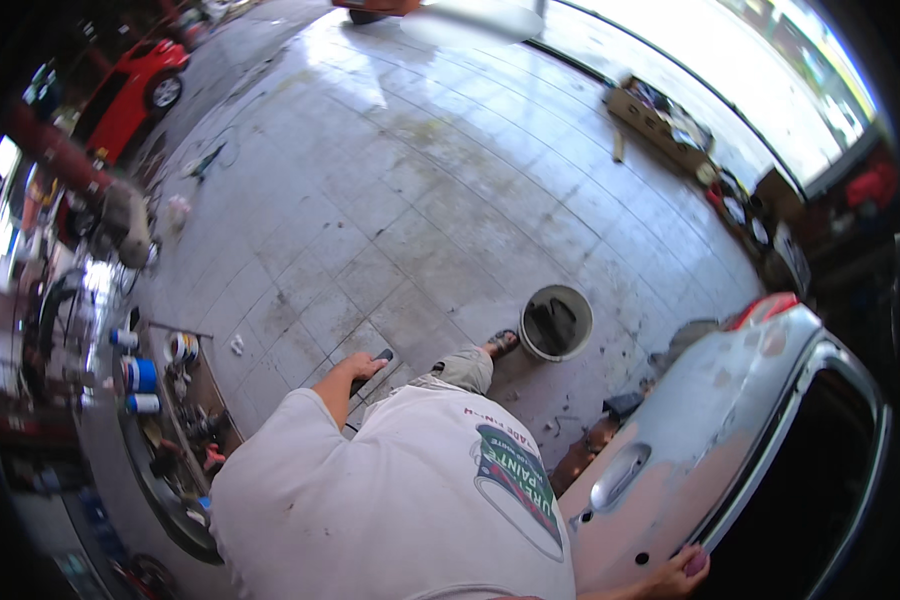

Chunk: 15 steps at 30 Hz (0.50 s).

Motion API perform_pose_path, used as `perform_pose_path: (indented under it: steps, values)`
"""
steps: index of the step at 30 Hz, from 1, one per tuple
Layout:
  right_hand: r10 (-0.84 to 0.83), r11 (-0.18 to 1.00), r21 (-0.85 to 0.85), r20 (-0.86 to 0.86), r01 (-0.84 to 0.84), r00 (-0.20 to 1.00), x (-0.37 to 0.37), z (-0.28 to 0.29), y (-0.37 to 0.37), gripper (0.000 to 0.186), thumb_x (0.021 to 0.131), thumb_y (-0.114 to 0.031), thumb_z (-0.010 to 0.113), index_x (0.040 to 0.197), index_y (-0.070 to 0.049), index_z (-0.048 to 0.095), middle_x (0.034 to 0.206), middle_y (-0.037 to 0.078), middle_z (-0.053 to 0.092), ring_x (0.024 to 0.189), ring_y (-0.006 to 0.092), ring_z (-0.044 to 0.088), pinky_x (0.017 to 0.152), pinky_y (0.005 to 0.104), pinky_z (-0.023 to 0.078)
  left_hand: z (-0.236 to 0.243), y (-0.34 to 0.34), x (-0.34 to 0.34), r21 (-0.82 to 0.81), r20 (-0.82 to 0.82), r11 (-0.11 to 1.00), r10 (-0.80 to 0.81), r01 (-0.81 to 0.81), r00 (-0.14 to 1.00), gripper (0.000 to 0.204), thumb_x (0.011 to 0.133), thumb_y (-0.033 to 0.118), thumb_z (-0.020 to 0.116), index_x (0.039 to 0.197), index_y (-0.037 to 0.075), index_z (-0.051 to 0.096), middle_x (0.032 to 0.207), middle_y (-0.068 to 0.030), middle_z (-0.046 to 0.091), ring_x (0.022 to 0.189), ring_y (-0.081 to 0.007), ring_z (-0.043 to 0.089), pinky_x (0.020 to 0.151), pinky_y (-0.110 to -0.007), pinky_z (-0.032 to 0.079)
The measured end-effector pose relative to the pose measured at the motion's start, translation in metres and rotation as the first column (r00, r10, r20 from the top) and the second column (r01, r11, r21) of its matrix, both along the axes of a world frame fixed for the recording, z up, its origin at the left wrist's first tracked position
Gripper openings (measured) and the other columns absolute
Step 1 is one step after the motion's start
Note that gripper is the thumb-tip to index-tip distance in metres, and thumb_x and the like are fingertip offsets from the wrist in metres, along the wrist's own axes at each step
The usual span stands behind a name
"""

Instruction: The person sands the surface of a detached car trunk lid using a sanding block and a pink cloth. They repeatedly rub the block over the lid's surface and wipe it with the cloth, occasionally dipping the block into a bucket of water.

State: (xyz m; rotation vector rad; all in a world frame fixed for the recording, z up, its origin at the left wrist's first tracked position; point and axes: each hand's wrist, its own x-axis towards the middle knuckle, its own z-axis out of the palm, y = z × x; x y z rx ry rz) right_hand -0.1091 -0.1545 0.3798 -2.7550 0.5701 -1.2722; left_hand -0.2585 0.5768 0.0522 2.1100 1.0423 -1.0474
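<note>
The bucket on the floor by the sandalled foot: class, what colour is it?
The bucket is pale grey-white with something dark inside, seen best in the head view.

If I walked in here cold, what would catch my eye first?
Probably the grey car door at the lower right, patchy with sanded spots, where the person's right hand rests on its lower edge. Next, the left hand reaching toward a dark tool on the tiled floor, with a round bucket just beyond. A bright red car stands far off at the upper left.
</note>
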Motion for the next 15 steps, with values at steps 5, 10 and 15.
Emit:
perform_pose_path:
  steps: [5,10,15]
  values:
    - [-0.207,0.964,0.181,0.054,0.194,0.977,0.017,0.018,0.027,0.028,0.103,-0.027,0.076,0.124,-0.009,0.077,0.098,0.011,0.082,0.091,0.0247,0.08,0.073,0.0348,0.065,0.026,0.012,0.114,0.067,0.208,0.988,-0.153,0.142,0.966,0.084,0.096,0.076,0.058,0.148,0.01,0.064,0.139,-0.0254,0.069,0.13,-0.0435,0.065,0.109,-0.047,0.05]
    - [-0.028,0.835,0.543,0.207,-0.091,0.978,0.091,0.012,0.13,0.034,0.104,-0.016,0.073,0.135,-0.005,0.068,0.118,0.008,0.075,0.087,0.0129,0.074,0.072,0.0267,0.062,0.084,-0.056,0.337,-0.319,0.443,0.894,-0.153,0.315,0.883,0.083,0.1,0.066,0.064,0.161,0.012,0.049,0.14,-0.0169,0.071,0.12,-0.0241,0.07,0.103,-0.037,0.054]
    - [0.465,0.246,0.958,0.02,-0.151,0.885,0.221,-0.049,0.26,0.064,0.091,-0.028,0.088,0.142,0.0,0.061,0.127,0.015,0.07,0.118,0.0277,0.072,0.102,0.0372,0.057,0.082,-0.173,0.473,-0.922,0.299,0.264,0.017,0.284,0.954,0.101,0.092,0.081,0.063,0.168,0.018,0.038,0.133,-0.0099,0.073,0.116,-0.0204,0.07,0.101,-0.034,0.055]
